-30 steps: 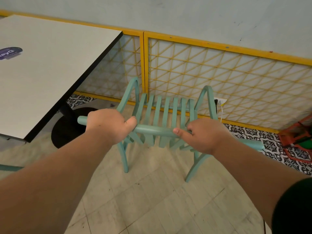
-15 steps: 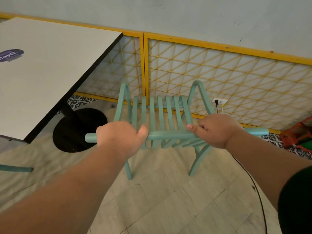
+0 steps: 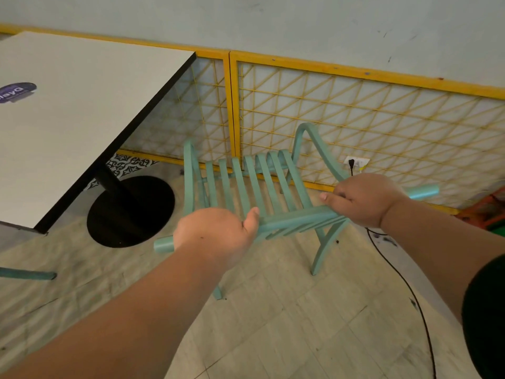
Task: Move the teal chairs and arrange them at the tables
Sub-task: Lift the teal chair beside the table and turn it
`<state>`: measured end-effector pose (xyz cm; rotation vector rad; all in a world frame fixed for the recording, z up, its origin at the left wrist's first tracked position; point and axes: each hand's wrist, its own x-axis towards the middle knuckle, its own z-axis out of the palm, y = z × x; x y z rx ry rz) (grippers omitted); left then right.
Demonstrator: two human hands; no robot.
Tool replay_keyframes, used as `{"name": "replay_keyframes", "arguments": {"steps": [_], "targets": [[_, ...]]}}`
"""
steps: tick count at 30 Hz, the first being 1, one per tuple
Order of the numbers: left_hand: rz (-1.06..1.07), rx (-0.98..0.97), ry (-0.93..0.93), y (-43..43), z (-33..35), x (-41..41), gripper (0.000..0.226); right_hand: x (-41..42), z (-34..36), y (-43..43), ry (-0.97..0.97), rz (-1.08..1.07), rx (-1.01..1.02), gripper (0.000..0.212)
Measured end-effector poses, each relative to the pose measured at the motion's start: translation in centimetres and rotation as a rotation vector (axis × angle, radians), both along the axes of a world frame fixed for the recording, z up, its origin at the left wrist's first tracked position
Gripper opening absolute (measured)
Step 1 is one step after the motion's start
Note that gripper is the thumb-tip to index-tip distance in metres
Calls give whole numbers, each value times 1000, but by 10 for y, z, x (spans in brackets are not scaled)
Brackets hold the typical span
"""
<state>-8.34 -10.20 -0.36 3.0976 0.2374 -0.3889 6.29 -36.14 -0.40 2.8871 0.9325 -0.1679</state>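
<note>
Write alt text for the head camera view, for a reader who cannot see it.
Two bare hands grip the top rail of a teal slatted chair, the left hand near the rail's left end and the right hand toward its right end. A white table on a black round base stands to the left, and a yellow lattice panel lines the wall behind.

The left forearm [image 3: 136, 324] and right forearm [image 3: 426, 236] are bare; a dark sleeve [image 3: 489, 324] covers the right upper arm.

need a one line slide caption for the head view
Left hand and right hand hold the teal chair by its top rail beside a white table.
</note>
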Motion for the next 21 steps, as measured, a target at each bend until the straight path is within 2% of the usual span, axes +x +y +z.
{"name": "replay_keyframes", "arguments": {"steps": [3, 7, 10, 12, 14, 18, 21], "targets": [[63, -105, -28, 4, 0, -2, 85, -6, 1, 4, 44, -66, 5, 80], [-5, -260, 75, 24, 11, -3, 80, -28, 10, 25, 118, -181, 59, 59], [-69, -242, 215, 56, 18, -6, 87, -51, 11, 64, 165, -95, 106, 66], [-22, -340, 267, 77, 17, -11, 100, -64, 8, 91, 171, -61, 110, 72], [34, -451, 279, 90, 12, -15, 112, -71, 5, 109, 143, -126, 89, 76], [37, -500, 300, 88, 12, -15, 103, -70, 2, 113, 102, -194, 56, 68], [34, -470, 321, 84, 16, -14, 109, -69, 4, 110, 102, -180, 70, 63]]}}
